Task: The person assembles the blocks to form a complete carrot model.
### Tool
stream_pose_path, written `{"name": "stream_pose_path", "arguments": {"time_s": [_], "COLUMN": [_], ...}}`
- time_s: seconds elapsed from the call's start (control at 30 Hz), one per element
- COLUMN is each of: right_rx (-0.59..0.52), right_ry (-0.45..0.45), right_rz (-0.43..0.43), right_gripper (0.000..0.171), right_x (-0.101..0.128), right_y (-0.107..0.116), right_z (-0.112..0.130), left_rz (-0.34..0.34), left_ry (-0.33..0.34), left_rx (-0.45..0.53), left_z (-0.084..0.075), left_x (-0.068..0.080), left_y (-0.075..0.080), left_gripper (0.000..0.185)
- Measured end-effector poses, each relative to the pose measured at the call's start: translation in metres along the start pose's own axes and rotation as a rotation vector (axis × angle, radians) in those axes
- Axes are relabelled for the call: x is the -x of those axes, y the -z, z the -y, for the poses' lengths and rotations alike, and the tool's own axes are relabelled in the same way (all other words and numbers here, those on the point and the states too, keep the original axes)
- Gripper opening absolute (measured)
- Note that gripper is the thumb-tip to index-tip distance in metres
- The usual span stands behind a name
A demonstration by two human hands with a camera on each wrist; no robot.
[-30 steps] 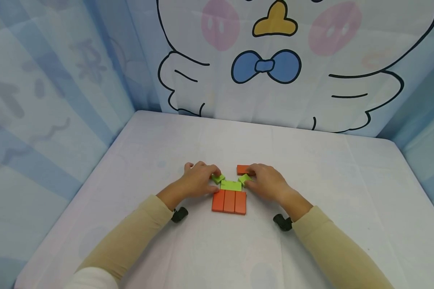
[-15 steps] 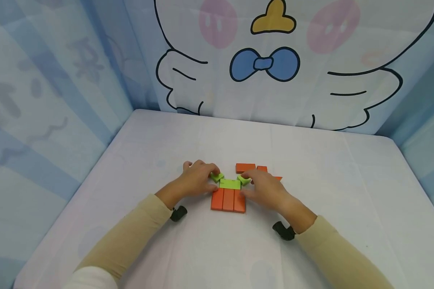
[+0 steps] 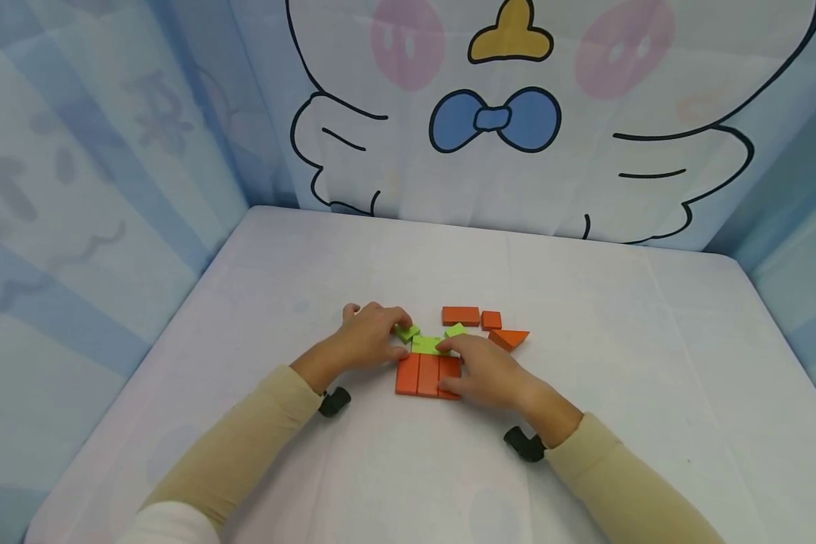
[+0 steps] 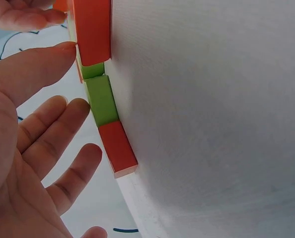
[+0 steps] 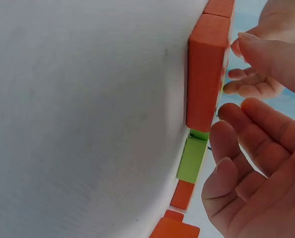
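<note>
In the head view, three orange rectangular blocks lie side by side, with a green block against their far edge. Two smaller green blocks sit at angles beyond it, a left one and a right one. My left hand has its fingers at the left green block and its thumb by a corner of the orange row. My right hand hovers over or touches the right side: fingertips at the green block, thumb at the rightmost orange block. Both hands' fingers look relaxed in the left and right wrist views.
Behind the group lie an orange rectangular block, a small orange square block and an orange triangular block. A white cloth covers the table. A printed curtain rises along its far edge.
My right hand has drawn back toward me from the right green block to the orange row, uncovering the orange square and triangular blocks. The left hand has stayed nearly in place.
</note>
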State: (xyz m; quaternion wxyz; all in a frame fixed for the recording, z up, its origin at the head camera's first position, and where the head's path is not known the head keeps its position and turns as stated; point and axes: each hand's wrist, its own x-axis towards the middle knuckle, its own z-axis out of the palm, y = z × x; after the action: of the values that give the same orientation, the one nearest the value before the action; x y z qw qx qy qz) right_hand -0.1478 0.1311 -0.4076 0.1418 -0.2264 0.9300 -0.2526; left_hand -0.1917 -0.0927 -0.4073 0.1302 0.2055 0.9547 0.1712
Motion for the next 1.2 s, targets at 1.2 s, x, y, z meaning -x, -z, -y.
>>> {"name": "stream_pose_path", "arguments": {"time_s": [1.2], "right_rx": [0.017], "right_ry": [-0.011], "right_rz": [-0.014], "right_gripper": [0.054], "right_x": [0.000], "right_y": [-0.004], "right_z": [0.003], "left_rz": [-0.089], "left_ry": [0.109], "left_rx": [0.024], "left_z": [0.038], "left_x": [-0.001], "left_y": [0.007], "left_gripper": [0.044]}}
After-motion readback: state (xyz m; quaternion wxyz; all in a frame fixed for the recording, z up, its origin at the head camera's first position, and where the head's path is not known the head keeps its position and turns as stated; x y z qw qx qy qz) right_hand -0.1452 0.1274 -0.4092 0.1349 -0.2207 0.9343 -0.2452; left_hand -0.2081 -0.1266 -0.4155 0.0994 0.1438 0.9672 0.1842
